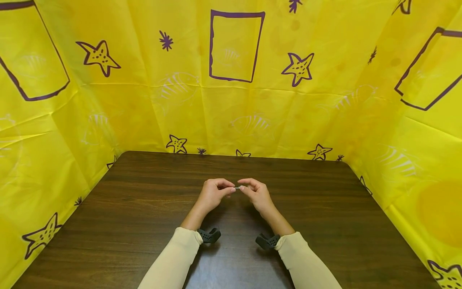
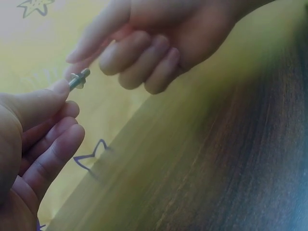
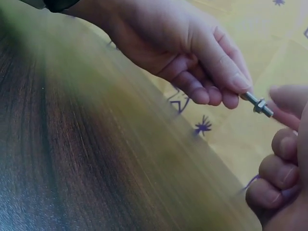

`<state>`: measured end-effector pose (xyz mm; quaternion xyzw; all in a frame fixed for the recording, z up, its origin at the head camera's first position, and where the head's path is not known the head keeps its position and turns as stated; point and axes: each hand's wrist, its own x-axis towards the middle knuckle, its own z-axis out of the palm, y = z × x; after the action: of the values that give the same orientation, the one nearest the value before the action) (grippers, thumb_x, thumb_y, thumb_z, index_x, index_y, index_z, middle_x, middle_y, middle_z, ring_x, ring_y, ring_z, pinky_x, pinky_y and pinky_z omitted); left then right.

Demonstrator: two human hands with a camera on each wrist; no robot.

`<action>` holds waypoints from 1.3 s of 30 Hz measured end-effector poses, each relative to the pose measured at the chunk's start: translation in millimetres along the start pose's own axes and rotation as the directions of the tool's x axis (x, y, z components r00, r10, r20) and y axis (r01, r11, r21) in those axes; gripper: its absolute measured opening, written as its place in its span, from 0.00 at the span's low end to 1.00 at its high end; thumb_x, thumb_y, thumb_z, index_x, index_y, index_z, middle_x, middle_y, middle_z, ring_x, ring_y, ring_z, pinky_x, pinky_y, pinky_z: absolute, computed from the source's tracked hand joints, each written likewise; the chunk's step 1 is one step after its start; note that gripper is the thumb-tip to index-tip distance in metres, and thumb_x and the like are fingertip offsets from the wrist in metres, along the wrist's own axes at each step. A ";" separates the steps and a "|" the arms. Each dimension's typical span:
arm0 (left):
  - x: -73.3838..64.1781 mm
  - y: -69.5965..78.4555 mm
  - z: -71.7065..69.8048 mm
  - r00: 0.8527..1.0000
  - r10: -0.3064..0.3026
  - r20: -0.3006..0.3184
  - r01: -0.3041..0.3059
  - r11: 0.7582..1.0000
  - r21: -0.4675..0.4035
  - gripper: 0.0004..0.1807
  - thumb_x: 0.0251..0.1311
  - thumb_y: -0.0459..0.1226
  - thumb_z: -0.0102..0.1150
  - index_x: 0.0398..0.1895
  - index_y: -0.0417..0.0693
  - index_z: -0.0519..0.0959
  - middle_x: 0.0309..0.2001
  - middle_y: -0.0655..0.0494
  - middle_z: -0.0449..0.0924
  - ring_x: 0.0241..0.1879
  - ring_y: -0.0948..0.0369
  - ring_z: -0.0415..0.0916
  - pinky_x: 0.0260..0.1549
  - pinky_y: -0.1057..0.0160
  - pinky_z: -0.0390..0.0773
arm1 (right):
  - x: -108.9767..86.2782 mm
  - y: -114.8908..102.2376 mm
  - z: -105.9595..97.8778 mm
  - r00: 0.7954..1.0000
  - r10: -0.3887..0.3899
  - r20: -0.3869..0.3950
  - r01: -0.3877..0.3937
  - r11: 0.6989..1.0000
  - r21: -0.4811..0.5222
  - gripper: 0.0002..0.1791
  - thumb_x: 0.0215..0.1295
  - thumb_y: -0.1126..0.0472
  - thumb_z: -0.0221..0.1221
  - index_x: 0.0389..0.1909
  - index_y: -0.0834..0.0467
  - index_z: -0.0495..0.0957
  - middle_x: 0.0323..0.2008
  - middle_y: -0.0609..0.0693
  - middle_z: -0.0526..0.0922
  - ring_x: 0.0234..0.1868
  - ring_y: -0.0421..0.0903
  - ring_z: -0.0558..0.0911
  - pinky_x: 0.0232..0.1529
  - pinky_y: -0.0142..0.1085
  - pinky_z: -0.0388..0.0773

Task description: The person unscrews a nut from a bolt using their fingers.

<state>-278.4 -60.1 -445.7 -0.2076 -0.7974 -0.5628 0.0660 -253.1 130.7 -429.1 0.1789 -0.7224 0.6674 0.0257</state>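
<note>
A small metal bolt [image 3: 249, 97] with a hex nut [image 3: 260, 105] part way along its shank is held out between the two hands. My left hand [image 1: 215, 193] pinches one end of the bolt between thumb and fingers, which hide that end. Beyond the nut, the bolt's threaded tip sticks out toward my right hand [image 1: 258, 195]. The right thumb and index finger are parted close around that tip, while the other right fingers are bent toward the palm. In the right wrist view the nut shows uncovered by the right fingertips.
Both hands are above a dark wood-grain table [image 1: 144, 224]. Yellow cloth [image 1: 249, 104] with purple starfish drawings hangs around its back and sides. Each wrist wears a black strap mount [image 1: 209, 236], beside the cuffs of pale sleeves [image 1: 173, 257].
</note>
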 end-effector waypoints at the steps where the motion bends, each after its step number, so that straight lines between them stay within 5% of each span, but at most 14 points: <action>1: 0.0 0.5 0.0 1.000 0.000 0.000 0.000 1.000 0.000 0.03 0.56 0.35 0.69 0.33 0.46 0.87 0.27 0.57 0.84 0.25 0.52 0.82 0.24 0.62 0.79 | -0.1 -0.6 0.1 1.000 0.023 -0.003 -0.023 1.000 0.004 0.13 0.69 0.69 0.56 0.47 0.76 0.77 0.13 0.45 0.62 0.11 0.35 0.59 0.14 0.28 0.56; 9: 0.4 8.3 -0.1 0.999 0.034 0.018 -0.035 0.999 0.024 0.02 0.56 0.35 0.69 0.33 0.47 0.87 0.26 0.60 0.83 0.24 0.55 0.80 0.23 0.64 0.77 | -1.2 -4.7 0.9 0.988 0.157 0.006 -0.157 0.988 -0.011 0.25 0.77 0.59 0.48 0.32 0.81 0.74 0.08 0.43 0.60 0.09 0.34 0.56 0.13 0.29 0.51; 24: 0.1 10.1 2.3 0.998 0.043 0.037 -0.045 0.998 0.052 0.02 0.56 0.35 0.69 0.32 0.47 0.87 0.27 0.61 0.83 0.23 0.64 0.79 0.24 0.64 0.78 | 6.8 31.0 -0.9 0.988 0.151 -0.024 -0.151 0.988 0.000 0.27 0.74 0.53 0.53 0.21 0.70 0.78 0.05 0.40 0.58 0.09 0.37 0.52 0.11 0.30 0.48; 39: 0.0 8.2 2.5 0.997 0.070 0.022 -0.071 0.995 0.066 0.02 0.56 0.34 0.69 0.32 0.47 0.87 0.25 0.61 0.82 0.23 0.60 0.79 0.22 0.65 0.76 | 7.6 25.7 -3.7 0.985 0.169 0.019 -0.170 0.985 0.028 0.21 0.72 0.61 0.55 0.33 0.80 0.77 0.07 0.41 0.58 0.10 0.35 0.53 0.14 0.30 0.49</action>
<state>-274.8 -55.5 -439.4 -0.2389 -0.8086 -0.5310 0.0850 -268.5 133.7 -451.1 0.1225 -0.7252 0.6764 -0.0397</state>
